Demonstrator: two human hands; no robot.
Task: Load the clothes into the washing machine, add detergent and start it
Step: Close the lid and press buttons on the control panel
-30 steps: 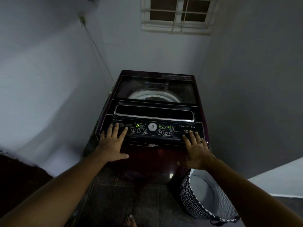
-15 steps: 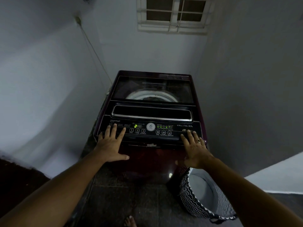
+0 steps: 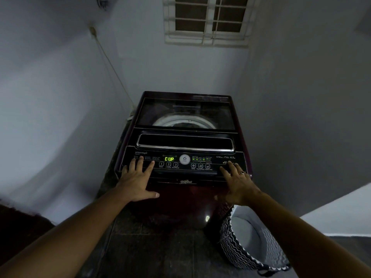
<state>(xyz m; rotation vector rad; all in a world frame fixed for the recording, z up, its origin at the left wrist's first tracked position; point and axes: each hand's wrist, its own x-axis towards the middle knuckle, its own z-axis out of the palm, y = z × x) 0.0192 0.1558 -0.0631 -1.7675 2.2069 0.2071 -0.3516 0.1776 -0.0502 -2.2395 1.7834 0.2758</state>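
A dark maroon top-loading washing machine (image 3: 186, 199) stands in a narrow corner, its glass lid (image 3: 185, 113) down, with the drum rim and dark clothes showing through it. The control panel's green display (image 3: 169, 158) reads "CUP". My left hand (image 3: 138, 177) lies flat on the panel's left end, fingers spread, thumb over the front edge. My right hand (image 3: 236, 181), wearing a ring, rests the same way on the right end. Neither hand holds anything. No detergent container is in view.
A black-and-white zigzag laundry basket (image 3: 239, 243) stands on the dark tiled floor right of the machine, showing only its pale lining. Walls close in on both sides, a barred window (image 3: 208, 19) is above, and a cord (image 3: 112, 71) runs down the left wall.
The display has switched from "2" to "CUP". Both hands remain flat on the panel ends; the view has shifted only slightly.
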